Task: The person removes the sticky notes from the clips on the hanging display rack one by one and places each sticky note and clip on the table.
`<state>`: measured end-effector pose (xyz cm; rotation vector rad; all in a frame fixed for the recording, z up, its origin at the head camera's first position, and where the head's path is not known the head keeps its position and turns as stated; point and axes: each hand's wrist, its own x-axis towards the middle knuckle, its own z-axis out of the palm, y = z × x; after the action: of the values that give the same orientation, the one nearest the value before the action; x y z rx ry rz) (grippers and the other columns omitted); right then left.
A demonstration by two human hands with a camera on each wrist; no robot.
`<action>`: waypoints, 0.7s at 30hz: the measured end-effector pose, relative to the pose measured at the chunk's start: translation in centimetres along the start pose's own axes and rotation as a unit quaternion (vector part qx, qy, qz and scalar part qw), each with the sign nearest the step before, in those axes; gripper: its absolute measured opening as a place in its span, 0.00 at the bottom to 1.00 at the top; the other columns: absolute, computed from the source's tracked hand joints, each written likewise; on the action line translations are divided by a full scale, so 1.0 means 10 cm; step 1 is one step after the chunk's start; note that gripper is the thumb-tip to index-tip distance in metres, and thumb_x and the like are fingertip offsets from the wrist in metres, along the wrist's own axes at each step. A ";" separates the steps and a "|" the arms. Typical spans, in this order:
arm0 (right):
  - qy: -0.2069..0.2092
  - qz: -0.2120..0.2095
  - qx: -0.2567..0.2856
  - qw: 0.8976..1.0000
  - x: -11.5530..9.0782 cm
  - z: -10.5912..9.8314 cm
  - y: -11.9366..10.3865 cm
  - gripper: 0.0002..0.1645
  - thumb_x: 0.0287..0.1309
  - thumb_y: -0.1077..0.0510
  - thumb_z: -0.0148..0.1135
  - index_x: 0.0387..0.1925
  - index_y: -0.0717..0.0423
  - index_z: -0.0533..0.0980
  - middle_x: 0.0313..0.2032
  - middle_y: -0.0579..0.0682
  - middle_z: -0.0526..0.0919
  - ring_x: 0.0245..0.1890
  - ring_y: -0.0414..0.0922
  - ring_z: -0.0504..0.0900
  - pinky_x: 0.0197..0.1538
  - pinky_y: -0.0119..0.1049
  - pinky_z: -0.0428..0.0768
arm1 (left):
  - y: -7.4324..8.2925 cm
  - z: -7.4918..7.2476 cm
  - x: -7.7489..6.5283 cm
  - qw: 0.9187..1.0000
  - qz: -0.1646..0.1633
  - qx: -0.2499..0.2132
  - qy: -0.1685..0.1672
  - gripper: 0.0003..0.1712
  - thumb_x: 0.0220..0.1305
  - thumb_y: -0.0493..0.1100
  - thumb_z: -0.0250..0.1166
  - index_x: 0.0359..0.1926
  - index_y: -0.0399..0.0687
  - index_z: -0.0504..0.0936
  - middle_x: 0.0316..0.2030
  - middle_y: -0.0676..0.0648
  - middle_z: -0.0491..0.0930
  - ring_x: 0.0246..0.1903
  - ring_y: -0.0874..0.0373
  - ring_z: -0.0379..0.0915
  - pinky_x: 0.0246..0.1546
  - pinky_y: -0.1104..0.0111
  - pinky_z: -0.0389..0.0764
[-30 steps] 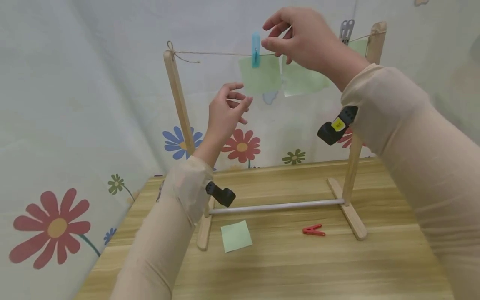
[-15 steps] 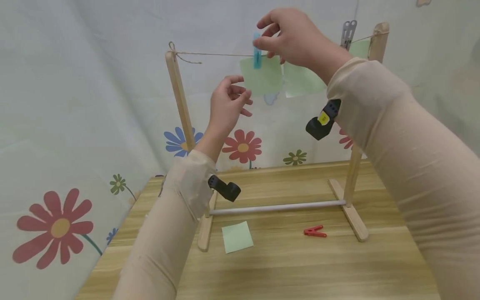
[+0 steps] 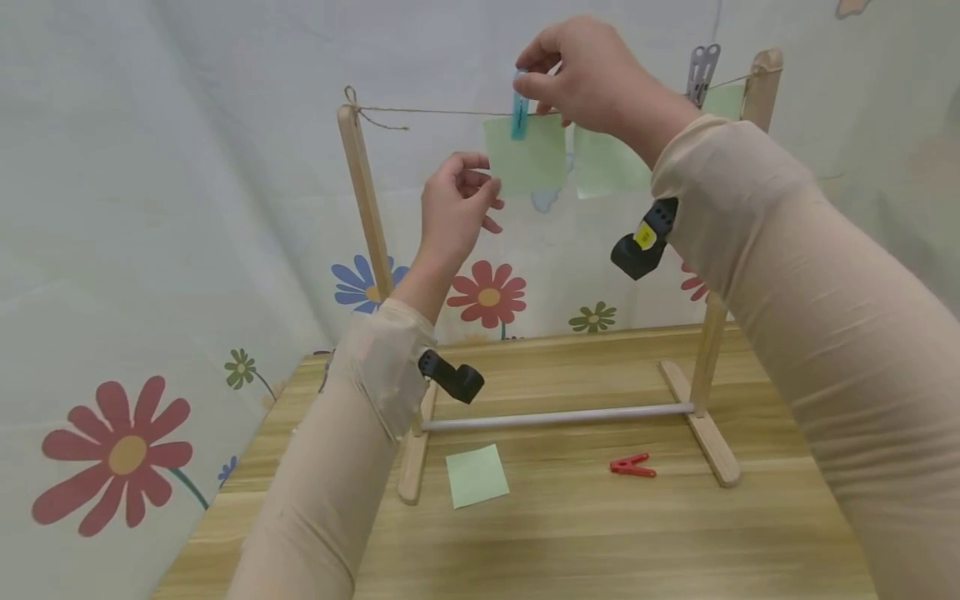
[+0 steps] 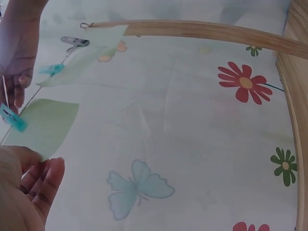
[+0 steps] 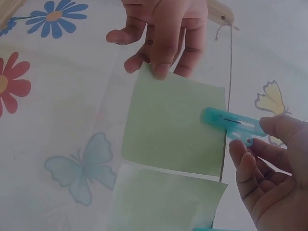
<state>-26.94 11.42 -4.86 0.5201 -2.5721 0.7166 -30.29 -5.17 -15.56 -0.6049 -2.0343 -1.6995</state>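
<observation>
In the head view, my right hand [image 3: 588, 79] pinches the handle end of a blue clothespin [image 3: 519, 117] on the twine [image 3: 442, 111]. The clothespin's other end grips the top edge of a green paper square [image 5: 175, 125] hanging from the twine. My left hand [image 3: 456, 204] pinches that paper's lower corner, its thumb on the front face in the right wrist view. Beside it hangs a second green paper [image 3: 609, 162], with a blue clothespin [image 4: 52, 70] at its top in the left wrist view. Farther right, a grey clothespin [image 3: 702, 75] stands on the line by another green paper [image 3: 724, 102].
The twine is strung between two wooden posts [image 3: 363, 192], joined low down by a white rod [image 3: 558, 416]. On the wooden table [image 3: 570, 542] lie a green paper square [image 3: 477, 477] and a red clothespin [image 3: 632, 466]. Behind hangs a flower-printed cloth [image 3: 187, 208].
My right hand has moved left onto the blue clothespin and now pinches its handles. My left hand has risen slightly to the paper's lower corner. The papers on the line hang in about the same place.
</observation>
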 end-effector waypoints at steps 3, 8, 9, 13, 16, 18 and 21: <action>0.000 0.002 -0.004 1.000 0.00 -0.01 0.01 0.27 0.70 0.46 0.47 0.64 0.52 0.68 0.54 0.48 0.75 0.49 0.42 0.76 0.43 0.24 0.77 | 0.00 0.00 0.01 1.000 0.003 0.000 0.003 0.12 0.65 0.34 0.60 0.50 0.37 0.75 0.33 0.48 0.76 0.28 0.61 0.78 0.22 0.72 0.83; 0.004 -0.011 -0.005 1.000 0.01 -0.03 0.01 0.24 0.69 0.49 0.49 0.61 0.54 0.71 0.44 0.44 0.75 0.42 0.41 0.74 0.45 0.25 0.76 | 0.00 -0.01 0.02 1.000 0.009 0.002 0.008 0.10 0.65 0.34 0.59 0.47 0.36 0.75 0.30 0.51 0.75 0.27 0.59 0.78 0.21 0.72 0.82; 0.007 -0.015 -0.006 1.000 0.01 -0.03 0.01 0.23 0.69 0.50 0.49 0.60 0.55 0.71 0.43 0.43 0.74 0.40 0.40 0.73 0.46 0.25 0.76 | 0.00 -0.01 0.03 1.000 0.011 0.004 0.009 0.10 0.66 0.34 0.59 0.47 0.36 0.76 0.30 0.51 0.75 0.27 0.60 0.78 0.21 0.73 0.82; 0.021 -0.024 -0.003 1.000 0.01 -0.04 0.02 0.22 0.69 0.51 0.49 0.59 0.55 0.72 0.41 0.41 0.74 0.37 0.38 0.72 0.47 0.24 0.76 | 0.02 -0.02 0.03 1.000 0.018 0.009 0.013 0.10 0.66 0.34 0.59 0.46 0.36 0.76 0.29 0.52 0.75 0.25 0.62 0.77 0.20 0.73 0.81; 0.032 -0.028 0.003 0.999 0.01 -0.05 0.03 0.21 0.69 0.51 0.49 0.59 0.54 0.72 0.39 0.39 0.74 0.35 0.36 0.73 0.44 0.23 0.75 | 0.03 -0.02 0.03 1.000 0.019 0.011 0.013 0.09 0.66 0.34 0.59 0.46 0.36 0.76 0.28 0.52 0.75 0.25 0.63 0.77 0.20 0.74 0.81; 0.040 -0.032 0.010 0.999 0.01 -0.05 0.05 0.21 0.69 0.50 0.49 0.58 0.54 0.73 0.37 0.38 0.73 0.34 0.35 0.73 0.44 0.23 0.75 | 0.04 -0.03 0.02 1.000 0.019 0.014 0.012 0.09 0.66 0.34 0.59 0.46 0.37 0.76 0.29 0.52 0.75 0.25 0.63 0.76 0.20 0.74 0.81; 0.052 -0.033 0.018 0.998 0.01 -0.06 0.08 0.21 0.69 0.51 0.49 0.58 0.54 0.72 0.35 0.36 0.72 0.33 0.33 0.74 0.46 0.25 0.76 | 0.04 -0.04 0.01 1.000 0.020 0.016 0.012 0.09 0.66 0.34 0.59 0.46 0.37 0.76 0.29 0.52 0.74 0.25 0.62 0.76 0.19 0.74 0.80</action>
<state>-27.17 12.35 -4.64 0.5612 -2.4382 0.7483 -30.09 -5.45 -15.12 -0.6065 -2.0156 -1.6411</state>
